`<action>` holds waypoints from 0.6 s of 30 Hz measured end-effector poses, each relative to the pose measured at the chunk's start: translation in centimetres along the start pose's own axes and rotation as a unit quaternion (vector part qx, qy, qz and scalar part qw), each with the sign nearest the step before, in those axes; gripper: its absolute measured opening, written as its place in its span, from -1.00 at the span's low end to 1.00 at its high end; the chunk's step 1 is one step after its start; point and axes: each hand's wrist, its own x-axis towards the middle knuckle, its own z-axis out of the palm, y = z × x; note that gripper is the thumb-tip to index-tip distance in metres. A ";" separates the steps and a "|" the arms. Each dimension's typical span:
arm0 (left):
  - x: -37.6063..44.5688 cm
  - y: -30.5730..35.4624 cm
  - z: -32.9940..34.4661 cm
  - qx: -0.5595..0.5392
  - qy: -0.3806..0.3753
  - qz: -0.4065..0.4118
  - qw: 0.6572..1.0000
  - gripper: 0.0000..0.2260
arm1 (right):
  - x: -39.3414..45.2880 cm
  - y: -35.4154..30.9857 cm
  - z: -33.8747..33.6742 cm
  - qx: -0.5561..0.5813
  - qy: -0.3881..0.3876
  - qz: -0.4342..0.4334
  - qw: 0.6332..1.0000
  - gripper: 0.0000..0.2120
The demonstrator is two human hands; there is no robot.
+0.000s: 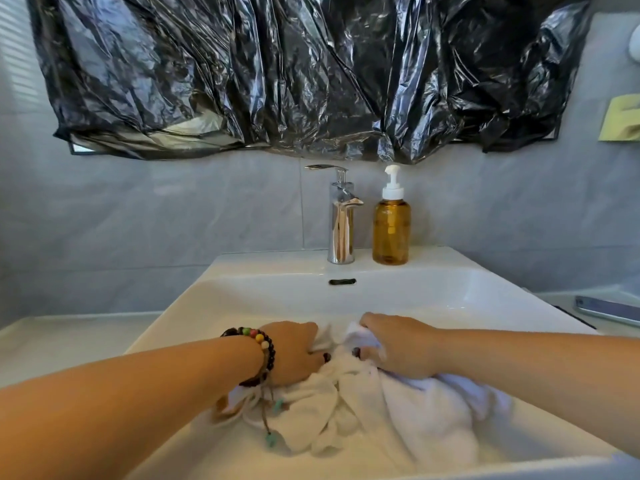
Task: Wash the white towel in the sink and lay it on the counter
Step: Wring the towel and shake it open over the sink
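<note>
White towel (363, 410) bunched under curled fingers (367, 351)

Grey tiled wall (138, 220) behind, black plastic sheet (294, 71) hanging across it.

Head view, down over sink (450, 289)

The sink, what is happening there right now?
A person is washing a white towel in the sink. Both hands grip the bunched cloth: the left hand with a bead bracelet, the right hand beside it. The tap shows no water running. A soap bottle stands beside the tap.
</note>
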 end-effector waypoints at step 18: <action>-0.6 -3.0 -4.9 -0.210 -0.055 -0.036 0.975 -0.69 | 1.4 1.5 -5.9 -0.104 0.046 0.146 0.983 -0.68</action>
